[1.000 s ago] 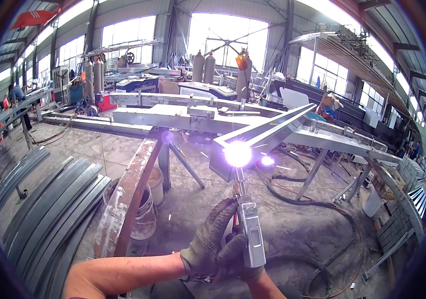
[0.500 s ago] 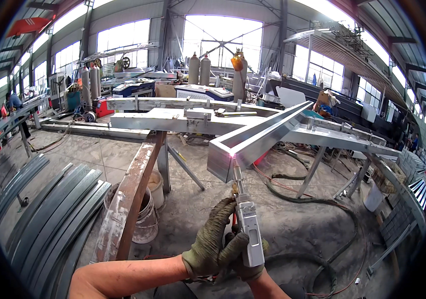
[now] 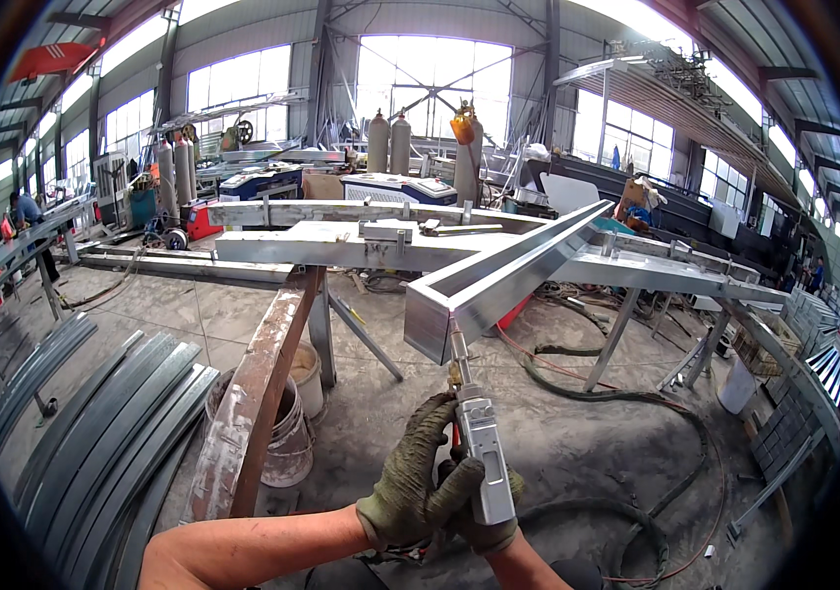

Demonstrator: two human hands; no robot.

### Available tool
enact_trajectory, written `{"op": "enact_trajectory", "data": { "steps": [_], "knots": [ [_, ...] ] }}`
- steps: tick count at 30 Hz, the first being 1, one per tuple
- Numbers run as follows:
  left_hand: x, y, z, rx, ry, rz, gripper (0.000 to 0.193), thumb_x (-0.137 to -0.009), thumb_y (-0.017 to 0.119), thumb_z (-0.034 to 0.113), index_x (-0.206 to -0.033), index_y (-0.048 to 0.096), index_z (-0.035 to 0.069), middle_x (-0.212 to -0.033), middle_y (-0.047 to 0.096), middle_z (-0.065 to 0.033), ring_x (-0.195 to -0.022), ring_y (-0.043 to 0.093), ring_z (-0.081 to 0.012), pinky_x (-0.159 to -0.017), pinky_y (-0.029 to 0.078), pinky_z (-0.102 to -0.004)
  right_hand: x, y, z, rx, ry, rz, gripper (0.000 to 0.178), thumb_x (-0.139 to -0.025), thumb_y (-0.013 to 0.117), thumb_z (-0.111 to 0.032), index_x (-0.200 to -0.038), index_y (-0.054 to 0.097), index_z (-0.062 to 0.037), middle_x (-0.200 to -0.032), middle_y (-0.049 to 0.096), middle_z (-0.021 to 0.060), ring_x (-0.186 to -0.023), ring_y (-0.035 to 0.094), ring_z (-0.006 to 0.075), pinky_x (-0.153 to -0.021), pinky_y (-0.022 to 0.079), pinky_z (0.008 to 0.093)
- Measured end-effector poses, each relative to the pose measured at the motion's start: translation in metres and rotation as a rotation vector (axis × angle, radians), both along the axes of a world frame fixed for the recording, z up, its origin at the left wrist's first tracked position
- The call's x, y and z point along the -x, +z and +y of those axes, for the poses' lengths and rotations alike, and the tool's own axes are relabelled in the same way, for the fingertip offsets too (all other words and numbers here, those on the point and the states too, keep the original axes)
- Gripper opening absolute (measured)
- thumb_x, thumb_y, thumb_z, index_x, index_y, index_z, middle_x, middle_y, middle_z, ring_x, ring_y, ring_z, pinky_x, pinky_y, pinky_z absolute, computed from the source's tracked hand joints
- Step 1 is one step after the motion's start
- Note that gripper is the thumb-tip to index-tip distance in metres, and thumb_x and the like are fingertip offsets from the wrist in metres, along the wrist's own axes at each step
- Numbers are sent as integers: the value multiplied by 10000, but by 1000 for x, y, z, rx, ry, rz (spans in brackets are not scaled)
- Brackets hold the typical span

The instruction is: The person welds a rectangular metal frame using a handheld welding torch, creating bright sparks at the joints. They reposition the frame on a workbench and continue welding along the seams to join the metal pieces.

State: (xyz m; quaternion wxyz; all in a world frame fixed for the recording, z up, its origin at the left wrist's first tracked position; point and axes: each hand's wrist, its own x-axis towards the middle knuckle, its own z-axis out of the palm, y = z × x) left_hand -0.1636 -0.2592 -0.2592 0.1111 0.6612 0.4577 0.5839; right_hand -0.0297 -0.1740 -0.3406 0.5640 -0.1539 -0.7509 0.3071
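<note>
Both my hands wear dark green work gloves and grip a silver handheld laser welding gun (image 3: pixel 485 457). My left hand (image 3: pixel 422 470) wraps round it near the front, below the brass-coloured neck. My right hand (image 3: pixel 484 506) closes round the grip at the back, partly hidden by the gun body. The nozzle points up and away, its tip at the near corner of a shiny metal channel frame (image 3: pixel 430 320). No glow shows at the tip. The frame rests slantwise on a long metal beam (image 3: pixel 287 246).
A rusty beam (image 3: pixel 253 403) slopes toward me on the left, with buckets (image 3: pixel 287 433) beside it. Curved metal strips (image 3: pixel 115 433) lie at lower left. A thick hose (image 3: pixel 666 403) loops over the floor at right. Gas cylinders (image 3: pixel 400 146) stand behind; a person (image 3: pixel 27 208) is far left.
The bright pinkish weld glow at the frame's corner has gone out. The gun, with both hands on it, has shifted very slightly left and its tip stays at the corner.
</note>
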Motion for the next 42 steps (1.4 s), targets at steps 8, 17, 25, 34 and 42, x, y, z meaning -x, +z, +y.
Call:
{"op": "enact_trajectory", "data": {
  "steps": [8, 17, 25, 34, 42],
  "knots": [
    [-1, 4, 0, -36, 43, 60, 804, -1077, 671, 393, -1660, 326, -39, -1626, 452, -274, -1454, 530, -373, -1141, 475, -474, 2, 3, -4, 84, 29, 55, 358, -920, 863, -172, -1215, 724, -24, -955, 764, 16, -878, 742, 115, -747, 600, 308],
    [0, 1, 1, -30, 43, 38, 809, -1075, 675, 400, -1665, 322, -27, -1646, 430, -272, -1484, 504, -381, -1143, 484, -483, -1, -4, 3, 21, 3, -55, 369, -942, 848, -197, -1232, 703, -20, -971, 752, 14, -881, 734, 116, -753, 596, 314],
    [0, 2, 1, -49, 52, 52, 802, -1077, 673, 402, -1658, 329, -31, -1644, 433, -281, -1492, 502, -386, -1134, 497, -485, -2, -1, 0, 33, 93, -15, 365, -975, 817, -164, -1277, 678, -15, -999, 743, 15, -905, 731, 125, -764, 596, 309],
    [0, 2, 0, -50, 53, 66, 796, -1073, 682, 375, -1655, 329, -37, -1625, 441, -299, -1465, 523, -395, -1127, 501, -484, -1, -4, -1, 82, 100, 21, 313, -983, 818, -168, -1231, 695, -24, -996, 750, 15, -908, 735, 124, -774, 600, 309],
    [1, -1, 2, -56, 70, 87, 798, -1071, 687, 380, -1658, 329, -24, -1629, 436, -290, -1476, 508, -393, -1136, 495, -491, 0, -3, -1, 183, 138, 55, 284, -987, 826, -183, -1196, 710, -30, -1004, 763, 28, -907, 742, 128, -775, 610, 306]
  ]
}}
